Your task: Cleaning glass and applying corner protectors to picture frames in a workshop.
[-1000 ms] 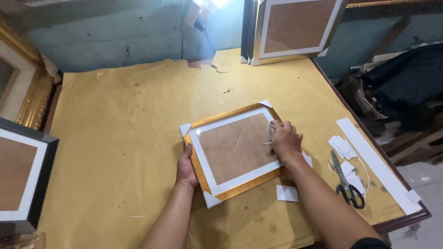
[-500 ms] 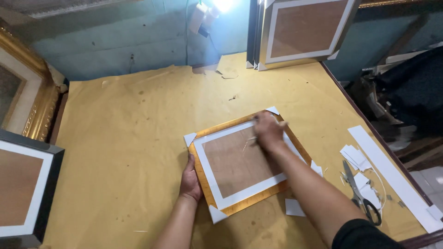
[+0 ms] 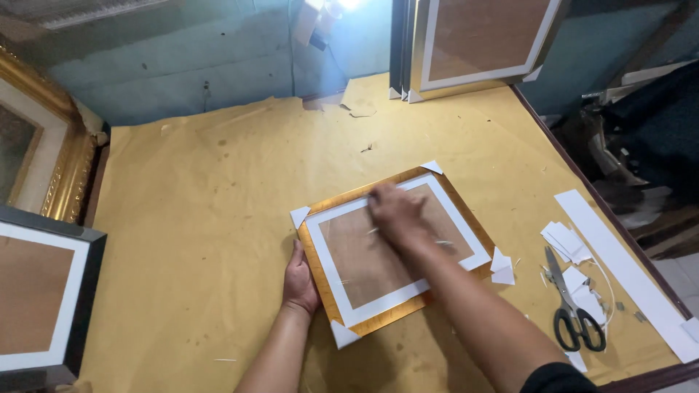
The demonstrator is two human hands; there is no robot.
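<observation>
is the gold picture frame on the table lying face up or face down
Face down. The gold wooden picture frame lies flat showing its brown backing board edged with white tape; both hands rest on it.

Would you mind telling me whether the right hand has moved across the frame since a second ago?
Yes. The right hand slid from the gold frame's right edge toward its top-left, away from the scissors.
</observation>
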